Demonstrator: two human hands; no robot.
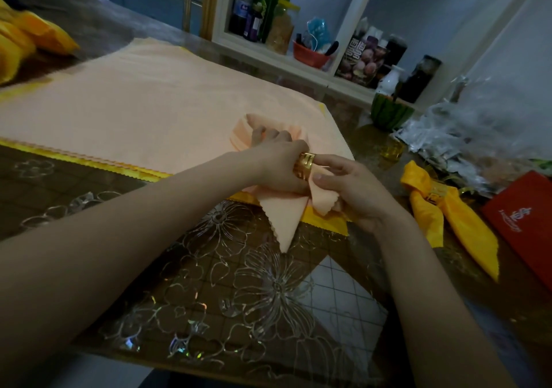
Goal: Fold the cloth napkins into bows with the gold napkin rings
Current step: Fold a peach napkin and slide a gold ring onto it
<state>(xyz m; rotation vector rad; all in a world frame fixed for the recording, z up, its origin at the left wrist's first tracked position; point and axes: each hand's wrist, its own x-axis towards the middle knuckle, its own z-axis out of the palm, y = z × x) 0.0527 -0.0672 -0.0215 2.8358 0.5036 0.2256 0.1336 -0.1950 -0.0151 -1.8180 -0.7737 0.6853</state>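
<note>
Gold ring (304, 165) girds the peach napkin (283, 217); left hand (277, 163) grips napkin, right hand (349, 187) pinches ring.

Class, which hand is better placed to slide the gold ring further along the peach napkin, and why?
Probably the right hand: its forefinger and thumb pinch the gold ring. The left hand grips the gathered peach napkin, so it serves better as the anchor.
</note>
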